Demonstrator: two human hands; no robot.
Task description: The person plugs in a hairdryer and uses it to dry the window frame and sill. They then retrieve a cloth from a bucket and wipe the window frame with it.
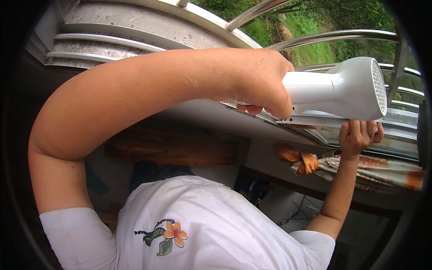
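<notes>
My left hand [265,86] is closed around the handle of a white handheld appliance [352,87]. Its wide, flared head points right and has a perforated honeycomb face. The handle's lower end is mostly hidden by my hand and wrist. Below the appliance's head, my right hand [359,136] has its fingers hooked over the edge of an aluminium window sash [320,121]. My left arm reaches across in front of the window opening, over the aluminium sliding tracks [101,40].
Beyond the tracks is a dusty concrete ledge [141,22]. Curved stainless-steel railings [334,35] stand outside, with greenery [310,25] behind them. A patterned curtain [368,167], knotted at one end, hangs near my right forearm. A wooden board [175,148] lies in shadow below.
</notes>
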